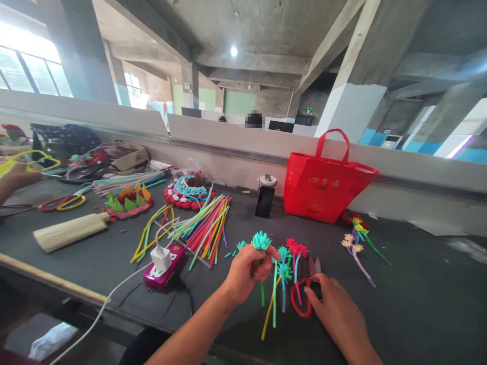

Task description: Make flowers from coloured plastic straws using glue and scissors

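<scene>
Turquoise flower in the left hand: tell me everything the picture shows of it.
The turquoise flower has many pointed petals in tight layers, with a soft, fuzzy look like pipe cleaner. It looks fully formed and faces upward, its underside gripped by the left hand above the dark tabletop. A green stem shows below the hand and is probably its own, though the hand hides any join.
</scene>
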A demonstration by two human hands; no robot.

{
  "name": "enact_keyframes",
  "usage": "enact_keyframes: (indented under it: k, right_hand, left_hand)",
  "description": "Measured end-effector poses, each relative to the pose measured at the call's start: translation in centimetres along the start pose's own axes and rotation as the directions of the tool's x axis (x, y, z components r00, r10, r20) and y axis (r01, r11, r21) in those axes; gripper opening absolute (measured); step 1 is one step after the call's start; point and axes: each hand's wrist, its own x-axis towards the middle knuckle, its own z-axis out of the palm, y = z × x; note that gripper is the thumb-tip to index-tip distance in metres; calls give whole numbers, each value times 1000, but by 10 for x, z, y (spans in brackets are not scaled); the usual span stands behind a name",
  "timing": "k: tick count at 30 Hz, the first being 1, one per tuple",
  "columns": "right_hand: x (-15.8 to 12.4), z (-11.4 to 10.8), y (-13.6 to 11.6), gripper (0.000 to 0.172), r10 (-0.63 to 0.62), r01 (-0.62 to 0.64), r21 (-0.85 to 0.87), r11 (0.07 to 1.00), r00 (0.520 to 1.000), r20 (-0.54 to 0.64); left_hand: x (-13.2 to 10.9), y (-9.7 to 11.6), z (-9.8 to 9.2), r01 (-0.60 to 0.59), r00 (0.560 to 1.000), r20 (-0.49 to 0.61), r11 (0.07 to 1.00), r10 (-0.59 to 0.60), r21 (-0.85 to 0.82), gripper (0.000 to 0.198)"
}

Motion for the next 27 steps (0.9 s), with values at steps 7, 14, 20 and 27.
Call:
enact_keyframes:
  k: [7, 14, 20, 27]
  right_hand:
    - [-15, -3, -12, 32, 1, -3, -198, 980, 1000, -10]
    - [-3, -17, -17, 38, 167, -145, -137, 980, 972, 164]
    - [-12, -15, -11, 46, 151, -127, -141, 982, 973, 175]
    - [-3, -6, 9, 53, 203, -221, 83, 972, 962, 182]
  left_hand:
    - [-11, -1, -21, 131, 991, 36, 976, -127, -173, 27]
    - [-11, 2, -22, 181, 982, 97, 955, -162, -234, 36]
    - [-13, 4, -22, 172, 983, 104, 962, -153, -210, 38]
    - [-14, 2, -21, 122, 990, 85, 986, -113, -117, 36]
